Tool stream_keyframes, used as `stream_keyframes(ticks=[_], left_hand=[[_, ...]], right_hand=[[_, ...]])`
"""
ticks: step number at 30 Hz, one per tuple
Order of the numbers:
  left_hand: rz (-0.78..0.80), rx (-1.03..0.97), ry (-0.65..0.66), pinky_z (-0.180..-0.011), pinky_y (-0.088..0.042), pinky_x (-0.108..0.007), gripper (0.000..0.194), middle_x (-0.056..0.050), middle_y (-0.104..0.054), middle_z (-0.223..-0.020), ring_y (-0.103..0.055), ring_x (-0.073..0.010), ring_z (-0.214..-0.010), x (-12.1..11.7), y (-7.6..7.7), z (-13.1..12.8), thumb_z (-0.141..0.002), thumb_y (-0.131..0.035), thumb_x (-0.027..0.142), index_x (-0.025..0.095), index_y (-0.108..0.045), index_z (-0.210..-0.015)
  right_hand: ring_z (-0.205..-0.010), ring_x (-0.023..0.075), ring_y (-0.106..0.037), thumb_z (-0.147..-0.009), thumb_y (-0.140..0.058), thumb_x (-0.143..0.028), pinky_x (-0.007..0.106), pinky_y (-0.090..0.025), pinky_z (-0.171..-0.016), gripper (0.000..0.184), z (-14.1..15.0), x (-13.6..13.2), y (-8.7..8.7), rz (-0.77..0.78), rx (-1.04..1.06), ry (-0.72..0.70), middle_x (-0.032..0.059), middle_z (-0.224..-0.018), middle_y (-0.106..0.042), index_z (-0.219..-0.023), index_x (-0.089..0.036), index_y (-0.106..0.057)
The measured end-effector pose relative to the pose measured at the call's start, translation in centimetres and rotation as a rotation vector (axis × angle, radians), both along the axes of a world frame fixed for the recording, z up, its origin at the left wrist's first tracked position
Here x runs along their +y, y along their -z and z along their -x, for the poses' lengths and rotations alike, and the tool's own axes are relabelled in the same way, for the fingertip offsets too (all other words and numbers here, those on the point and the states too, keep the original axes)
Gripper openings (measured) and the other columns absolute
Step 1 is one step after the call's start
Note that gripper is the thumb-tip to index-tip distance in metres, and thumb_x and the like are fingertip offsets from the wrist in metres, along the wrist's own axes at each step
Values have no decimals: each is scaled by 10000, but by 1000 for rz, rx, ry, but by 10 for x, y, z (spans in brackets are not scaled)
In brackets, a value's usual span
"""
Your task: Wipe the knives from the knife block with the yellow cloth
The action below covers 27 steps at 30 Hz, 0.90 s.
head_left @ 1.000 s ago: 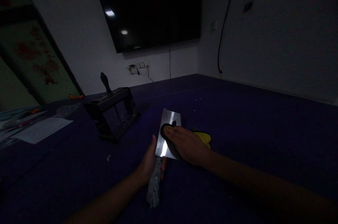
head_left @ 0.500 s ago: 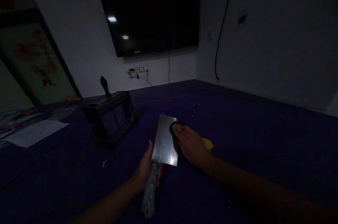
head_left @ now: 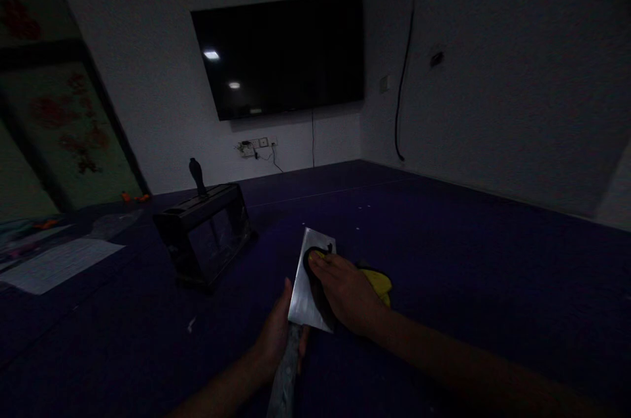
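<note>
A cleaver [head_left: 300, 298] with a broad shiny blade and a worn grey handle points away from me. My left hand [head_left: 276, 332] holds it from below near where blade and handle meet, with the thumb along the blade's left edge and fingertips showing on the right. My right hand [head_left: 348, 292] presses a yellow cloth with dark edging [head_left: 377, 283] onto the flat of the blade. Part of the cloth hangs out behind that hand, and much of the blade's right side is hidden beneath it.
A black knife block [head_left: 204, 208] with one dark handle sticking up stands on the purple surface [head_left: 444, 260] at left. Paper sheets [head_left: 64, 263] and clear plastic lie farther left. A television [head_left: 280, 56] hangs on the far wall; small white scraps dot the surface.
My right hand and the cloth have slid leftward across the blade. The view has tilted up slightly, so everything sits lower in the picture.
</note>
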<state>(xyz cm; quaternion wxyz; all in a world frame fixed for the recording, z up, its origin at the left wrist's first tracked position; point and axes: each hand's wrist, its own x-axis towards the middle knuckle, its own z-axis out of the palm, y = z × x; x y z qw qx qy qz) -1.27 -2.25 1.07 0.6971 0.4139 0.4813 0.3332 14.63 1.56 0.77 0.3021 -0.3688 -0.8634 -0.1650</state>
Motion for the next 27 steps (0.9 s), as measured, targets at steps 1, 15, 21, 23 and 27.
stream_keyframes(ticks=[1, 15, 21, 23, 27], left_hand=[[1, 8, 1, -252, -268, -189, 786, -9, -386, -273, -358, -82, -211, 1, 1, 0, -620, -199, 833, 138, -449, -351], [-52, -45, 5, -289, -259, -213, 781, -1, -354, -256, -348, -102, -236, 16, 22, -5, -673, -179, 797, 144, -576, -510], [-71, -22, -18, -278, -240, -221, 795, 4, -354, -257, -303, -103, -222, 16, 21, -8, -675, -190, 791, 131, -625, -597], [-87, -23, -28, -290, -251, -218, 802, 2, -363, -268, -312, -102, -234, 14, 19, -7, -681, -172, 788, 135, -632, -614], [-81, -30, -3, -310, -274, -213, 810, -4, -375, -274, -338, -101, -250, 10, 19, -1, -684, -164, 787, 125, -622, -591]], right_hand=[[-1151, 218, -431, -840, -333, -84, 367, -373, -969, 447, 1, -1, 0, -2, -5, -13, 100, -1323, -454, -1277, -79, -426], [-1207, 215, -368, -815, -369, -107, 387, -354, -982, 539, 6, -13, -3, 69, -89, -134, 48, -1399, -353, -1350, -148, -318], [-1184, 201, -397, -817, -357, -74, 361, -369, -968, 545, 2, -7, -3, 28, -48, -86, 50, -1380, -385, -1352, -170, -320], [-1180, 195, -398, -817, -337, -57, 353, -361, -975, 539, 1, -5, -5, 23, -27, -64, 58, -1366, -405, -1347, -156, -332], [-1149, 209, -417, -813, -329, -47, 358, -353, -979, 527, -5, -1, -8, 45, 12, 11, 72, -1341, -436, -1335, -120, -350]])
